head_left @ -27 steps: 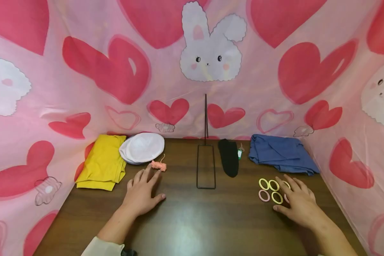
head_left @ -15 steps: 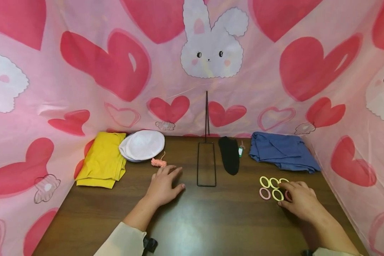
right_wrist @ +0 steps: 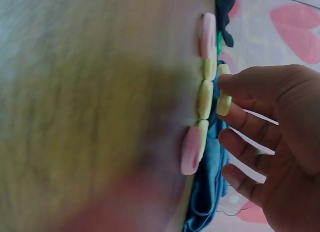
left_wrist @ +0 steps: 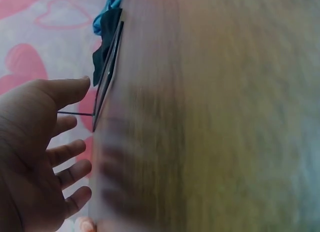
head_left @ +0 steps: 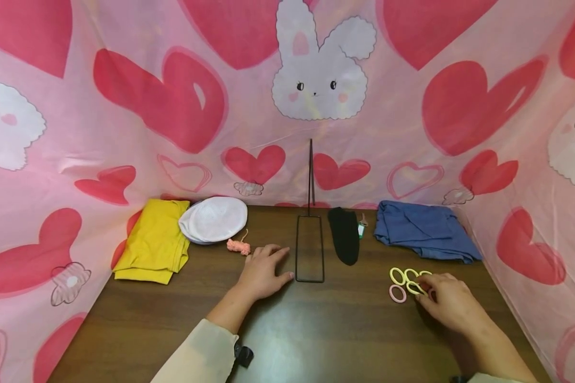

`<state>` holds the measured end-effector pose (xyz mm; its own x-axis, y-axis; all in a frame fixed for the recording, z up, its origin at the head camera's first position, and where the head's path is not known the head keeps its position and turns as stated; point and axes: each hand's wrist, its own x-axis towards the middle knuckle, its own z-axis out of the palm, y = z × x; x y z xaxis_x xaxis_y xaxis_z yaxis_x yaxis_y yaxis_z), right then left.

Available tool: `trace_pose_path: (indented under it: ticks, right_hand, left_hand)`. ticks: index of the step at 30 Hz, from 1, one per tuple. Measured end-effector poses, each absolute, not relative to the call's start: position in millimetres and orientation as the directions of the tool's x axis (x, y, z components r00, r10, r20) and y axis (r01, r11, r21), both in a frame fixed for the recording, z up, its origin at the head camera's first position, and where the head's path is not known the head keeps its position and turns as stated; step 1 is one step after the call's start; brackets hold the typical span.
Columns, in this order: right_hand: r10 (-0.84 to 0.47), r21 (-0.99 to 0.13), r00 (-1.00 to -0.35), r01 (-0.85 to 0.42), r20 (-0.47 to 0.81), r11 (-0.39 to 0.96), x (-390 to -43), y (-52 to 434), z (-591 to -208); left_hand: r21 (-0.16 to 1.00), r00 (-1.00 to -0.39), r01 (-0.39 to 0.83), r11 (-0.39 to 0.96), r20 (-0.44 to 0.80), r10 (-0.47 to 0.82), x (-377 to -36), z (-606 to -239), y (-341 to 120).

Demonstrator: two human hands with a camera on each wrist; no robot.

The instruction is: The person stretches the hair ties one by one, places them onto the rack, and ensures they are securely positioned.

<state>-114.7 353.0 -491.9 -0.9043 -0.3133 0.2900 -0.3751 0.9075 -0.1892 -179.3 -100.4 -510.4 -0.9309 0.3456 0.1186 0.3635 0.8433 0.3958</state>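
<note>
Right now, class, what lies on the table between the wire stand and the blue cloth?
In the head view, a black sock lies between the wire stand and the blue cloth, with a small green tag beside it.

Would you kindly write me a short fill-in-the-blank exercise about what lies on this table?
1. The right hand lifts a ____ hair ring.
2. The left hand rests beside the black wire ____.
3. The white cap lies next to the folded ____ cloth.
4. The black sock lies left of the ____ cloth.

Missing words: yellow; stand; yellow; blue
</note>
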Motion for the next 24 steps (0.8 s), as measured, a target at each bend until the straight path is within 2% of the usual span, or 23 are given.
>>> trace_pose_path:
  ticks: [5, 13, 24]
  right_hand:
    - [-0.349, -0.212, -0.853, -0.452, 0.388, 0.867, -116.4, 343.0, -482.6]
    - [-0.398, -0.226, -0.801, -0.532, 0.448, 0.816, -121.7, 305.7, -457.4]
    - [-0.424, -0.266, -0.741, -0.612, 0.52, 0.744, -135.7, 257.9, -421.6]
  left_hand:
    - [0.404, -0.927, 0.369, 0.837, 0.09, 0.365, -181.9, -512.3, -95.6]
    - [0.372, -0.921, 0.362, 0.855, 0.0, 0.39, -186.8, -518.5, -91.9]
    - [0.335, -0.924, 0.354, 0.873, -0.023, 0.383, -191.7, -516.0, -88.3]
